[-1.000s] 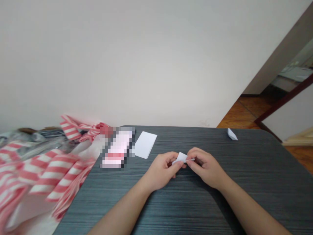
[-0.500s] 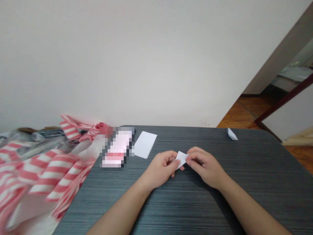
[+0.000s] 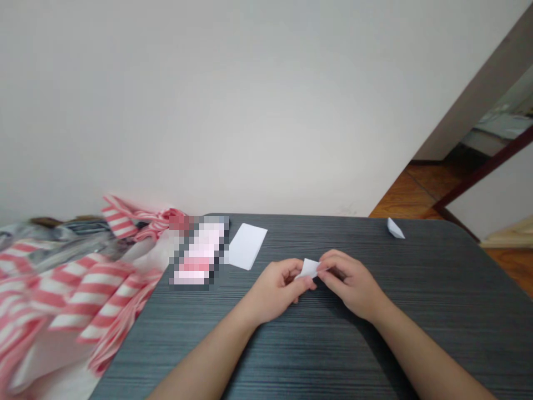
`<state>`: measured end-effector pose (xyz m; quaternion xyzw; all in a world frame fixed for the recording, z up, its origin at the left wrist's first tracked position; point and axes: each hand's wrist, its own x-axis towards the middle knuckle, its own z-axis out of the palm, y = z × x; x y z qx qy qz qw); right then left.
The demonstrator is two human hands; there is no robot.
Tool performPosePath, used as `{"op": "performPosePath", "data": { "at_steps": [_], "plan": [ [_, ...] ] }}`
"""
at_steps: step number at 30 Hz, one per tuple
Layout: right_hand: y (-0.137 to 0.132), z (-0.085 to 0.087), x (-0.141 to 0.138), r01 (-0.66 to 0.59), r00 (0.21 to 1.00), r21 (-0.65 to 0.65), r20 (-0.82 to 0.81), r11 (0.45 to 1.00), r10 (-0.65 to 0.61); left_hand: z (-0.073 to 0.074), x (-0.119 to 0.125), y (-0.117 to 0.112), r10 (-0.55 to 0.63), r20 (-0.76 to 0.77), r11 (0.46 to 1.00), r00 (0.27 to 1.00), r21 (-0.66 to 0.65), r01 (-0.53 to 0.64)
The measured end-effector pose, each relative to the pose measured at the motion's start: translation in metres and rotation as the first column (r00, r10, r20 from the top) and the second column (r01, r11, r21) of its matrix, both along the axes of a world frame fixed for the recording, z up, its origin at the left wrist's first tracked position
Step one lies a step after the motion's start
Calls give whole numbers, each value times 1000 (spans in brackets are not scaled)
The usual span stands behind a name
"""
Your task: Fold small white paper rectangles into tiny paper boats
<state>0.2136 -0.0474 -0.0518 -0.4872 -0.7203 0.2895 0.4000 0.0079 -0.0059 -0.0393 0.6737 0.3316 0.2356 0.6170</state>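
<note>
Both of my hands meet over the middle of the dark grey table (image 3: 316,355). Between them is a small folded piece of white paper (image 3: 310,268). My left hand (image 3: 278,289) pinches its left side with curled fingers. My right hand (image 3: 350,284) pinches its right side, fingers closed over the edge. The paper is held just above the tabletop, and most of it is hidden by my fingertips.
A flat white paper sheet (image 3: 247,246) lies at the back of the table, beside a blurred pink-and-white object (image 3: 199,254). A small folded white paper piece (image 3: 395,228) sits near the far right corner. Red-and-white striped cloth (image 3: 75,300) is piled left of the table.
The small paper has been turned slightly between my fingertips. My hands stay in the same spot, with only the fingers shifting.
</note>
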Motion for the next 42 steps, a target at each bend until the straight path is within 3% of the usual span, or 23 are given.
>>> {"op": "performPosePath", "data": {
  "at_steps": [7, 13, 20, 42],
  "plan": [
    [-2, -15, -2, 46, 986, -183, -150, 982, -74, -1, 1, 0, -16, -79, 999, 997, 29, 18],
    [-2, -10, -6, 20, 969, -244, -235, 970, -79, 5, 0, -1, 7, -107, 997, 994, 83, 2],
    [-1, 0, -4, 94, 986, -367, -95, 925, -137, 3, 1, 0, 20, -136, 998, 990, 69, -10],
    [-2, 7, -5, 100, 993, -361, -15, 927, -113, -3, 1, -1, -18, -100, 995, 995, 101, 28]
  ]
}}
